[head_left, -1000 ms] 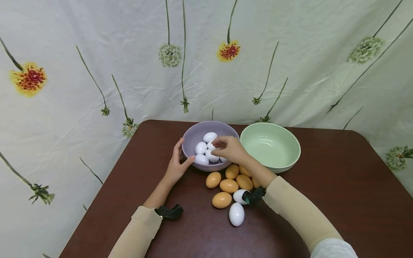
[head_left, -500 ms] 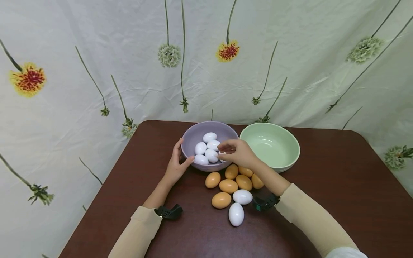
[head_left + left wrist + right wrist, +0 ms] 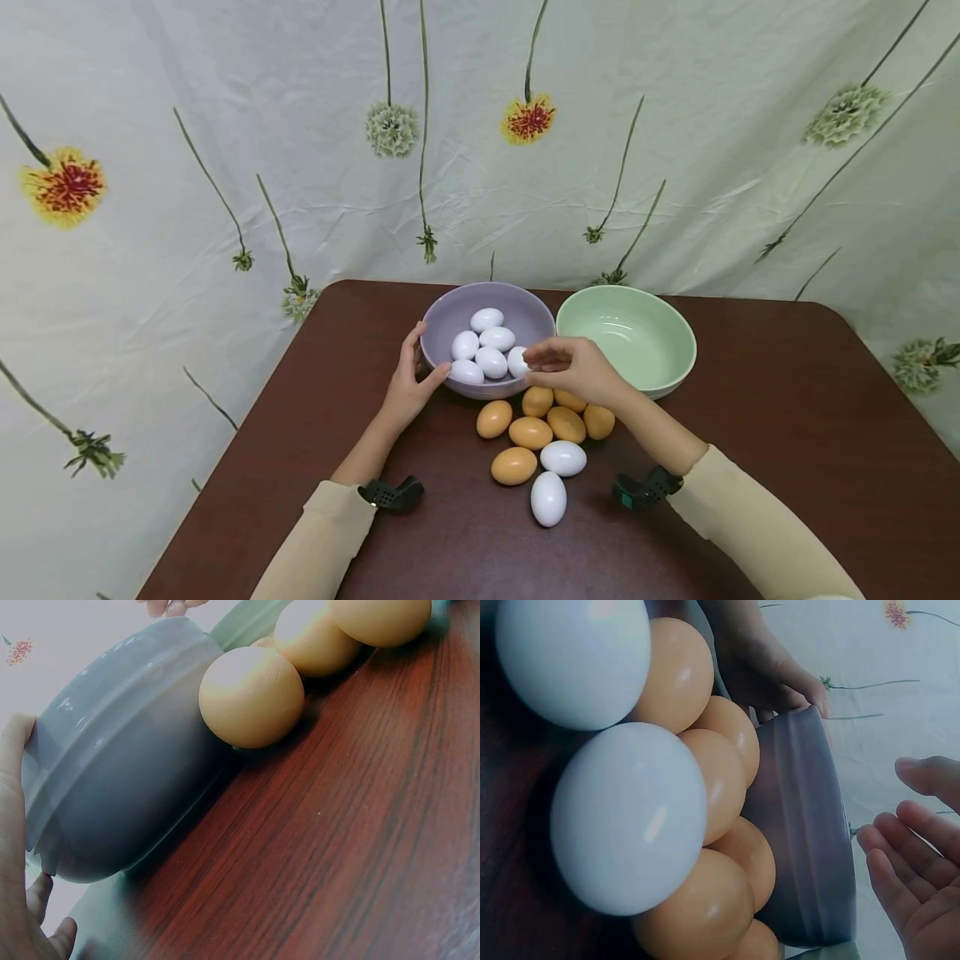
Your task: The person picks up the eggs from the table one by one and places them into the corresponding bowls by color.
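Observation:
Several white eggs (image 3: 491,362) lie inside the purple bowl (image 3: 447,315). My left hand (image 3: 407,388) grips that bowl at its left side, thumb on the near rim and fingers around the outer wall. Over the bowl's right front edge hovers my right hand (image 3: 576,368), its fingers loosely extended and nothing between them; the right wrist view shows a bare palm (image 3: 930,915). In front of the bowl several brown eggs (image 3: 530,433) are clustered on the table. Two more white eggs, one lying crosswise (image 3: 564,458) and one lengthwise (image 3: 549,500), lie nearest to me.
A light green bowl (image 3: 630,337) with no eggs visible inside stands right beside the purple one. Both rest toward the back of a dark reddish-brown table (image 3: 787,417). Behind it hangs a white cloth (image 3: 315,108) printed with flowers.
My right hand has drawn back to the right and toward me, from above the eggs to the bowl's edge, uncovering white eggs. The left hand stays on the bowl.

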`<state>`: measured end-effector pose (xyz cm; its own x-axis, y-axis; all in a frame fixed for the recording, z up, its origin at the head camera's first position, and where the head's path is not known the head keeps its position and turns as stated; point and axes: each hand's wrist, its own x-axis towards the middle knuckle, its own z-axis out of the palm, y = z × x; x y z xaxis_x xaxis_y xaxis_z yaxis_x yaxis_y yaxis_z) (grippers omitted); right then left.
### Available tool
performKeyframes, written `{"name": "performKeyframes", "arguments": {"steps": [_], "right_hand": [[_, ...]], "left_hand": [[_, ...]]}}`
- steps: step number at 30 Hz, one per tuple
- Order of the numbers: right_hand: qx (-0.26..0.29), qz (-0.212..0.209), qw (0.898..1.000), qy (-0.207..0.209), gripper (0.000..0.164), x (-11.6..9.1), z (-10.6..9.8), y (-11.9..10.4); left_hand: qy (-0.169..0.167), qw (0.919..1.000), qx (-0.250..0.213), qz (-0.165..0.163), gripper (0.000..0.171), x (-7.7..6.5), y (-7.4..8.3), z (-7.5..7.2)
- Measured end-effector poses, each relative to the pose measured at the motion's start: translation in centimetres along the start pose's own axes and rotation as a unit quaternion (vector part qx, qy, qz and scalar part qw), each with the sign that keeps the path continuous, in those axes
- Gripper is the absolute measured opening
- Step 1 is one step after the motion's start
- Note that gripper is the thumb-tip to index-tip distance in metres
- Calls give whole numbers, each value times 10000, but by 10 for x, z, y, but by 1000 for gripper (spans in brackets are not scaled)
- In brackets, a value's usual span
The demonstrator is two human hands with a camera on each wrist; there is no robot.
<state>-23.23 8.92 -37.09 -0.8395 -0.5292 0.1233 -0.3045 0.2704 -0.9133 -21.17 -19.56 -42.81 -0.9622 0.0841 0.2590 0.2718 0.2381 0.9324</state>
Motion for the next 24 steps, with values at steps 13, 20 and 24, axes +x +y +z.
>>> {"name": "performKeyframes", "arguments": {"steps": [13, 20, 24], "right_hand": [[188, 108, 9989, -411, 34, -26, -8, 13], [234, 108, 9957, -893, 34, -38, -12, 16], [171, -10, 9941, -1067, 36, -45, -12, 22]], "left_hand": [[-1, 10000, -12, 33, 77, 0, -1, 1], [-14, 10000, -22, 14, 77, 0, 0, 1], [-18, 10000, -24, 15, 77, 0, 1, 0]]}}
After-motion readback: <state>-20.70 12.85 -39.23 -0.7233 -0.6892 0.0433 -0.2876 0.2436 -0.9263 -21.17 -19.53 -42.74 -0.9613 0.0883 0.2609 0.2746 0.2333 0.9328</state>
